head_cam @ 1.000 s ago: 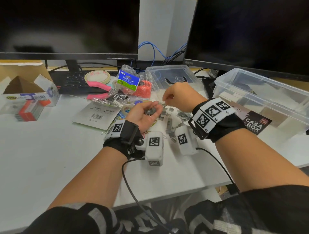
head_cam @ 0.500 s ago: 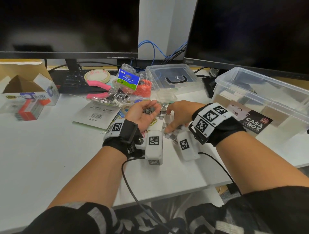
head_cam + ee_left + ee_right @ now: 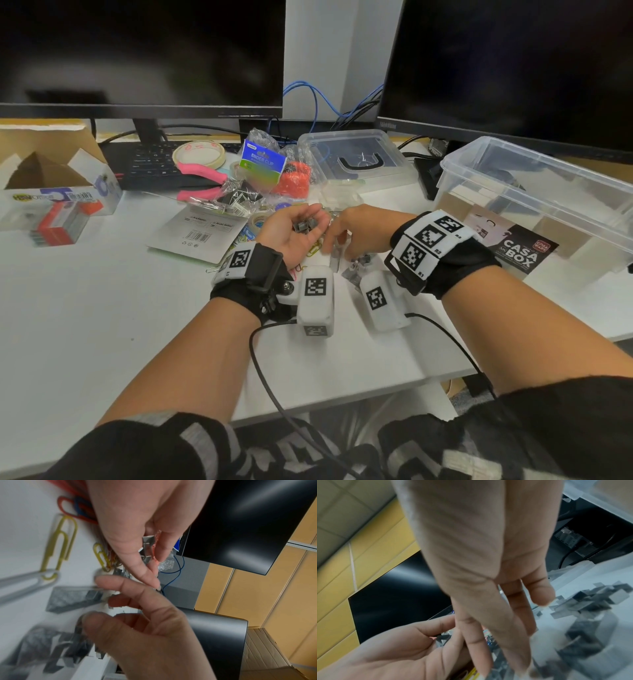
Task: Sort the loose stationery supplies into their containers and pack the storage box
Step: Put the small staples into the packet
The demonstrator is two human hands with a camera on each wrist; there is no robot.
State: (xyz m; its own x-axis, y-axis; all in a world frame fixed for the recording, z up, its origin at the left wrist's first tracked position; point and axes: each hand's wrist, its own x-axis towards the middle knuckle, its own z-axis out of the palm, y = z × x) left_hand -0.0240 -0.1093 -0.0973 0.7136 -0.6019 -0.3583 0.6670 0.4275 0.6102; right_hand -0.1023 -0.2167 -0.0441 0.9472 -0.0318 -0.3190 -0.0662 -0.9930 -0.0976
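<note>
White desk (image 3: 85,325) first: left hand (image 3: 287,233), palm up like a cup, curls its fingers round grey staples (image 3: 303,226) to save them. Right hand (image 3: 359,229) reaches straight fingers down to more staples (image 3: 590,601); box (image 3: 534,192) waits nearby

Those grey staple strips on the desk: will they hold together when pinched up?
The staple strips lie as short broken pieces, so they likely snap apart under a pinch. They look small and flat, probably light and slippery. The left hand cups several; scooping may suit better.
</note>
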